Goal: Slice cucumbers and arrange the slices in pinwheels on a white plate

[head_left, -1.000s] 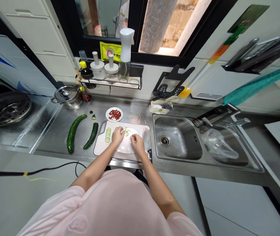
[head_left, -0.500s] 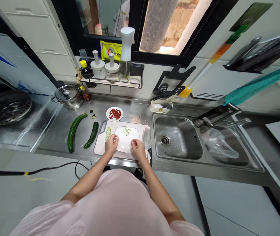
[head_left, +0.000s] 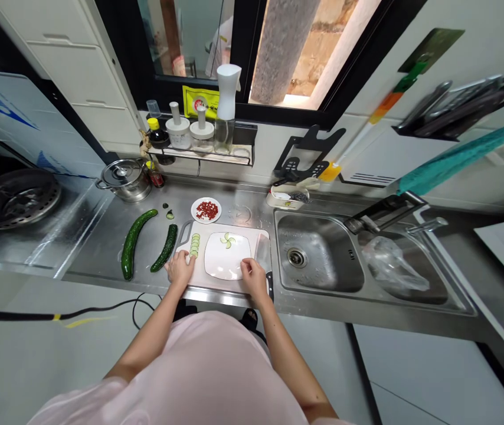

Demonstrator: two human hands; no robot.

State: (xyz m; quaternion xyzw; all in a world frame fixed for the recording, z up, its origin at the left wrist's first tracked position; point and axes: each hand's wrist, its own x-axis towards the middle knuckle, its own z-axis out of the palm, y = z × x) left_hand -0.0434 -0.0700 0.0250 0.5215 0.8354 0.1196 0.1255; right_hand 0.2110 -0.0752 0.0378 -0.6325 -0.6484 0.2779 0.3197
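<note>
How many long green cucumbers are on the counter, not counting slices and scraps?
2: the longer cucumber lies farther left, and the shorter cucumber lies between it and the cutting board.

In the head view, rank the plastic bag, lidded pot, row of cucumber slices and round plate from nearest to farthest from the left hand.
1. Row of cucumber slices, just ahead-right of the left hand
2. Round plate, ahead, right
3. Lidded pot, ahead, left
4. Plastic bag, far right
</note>
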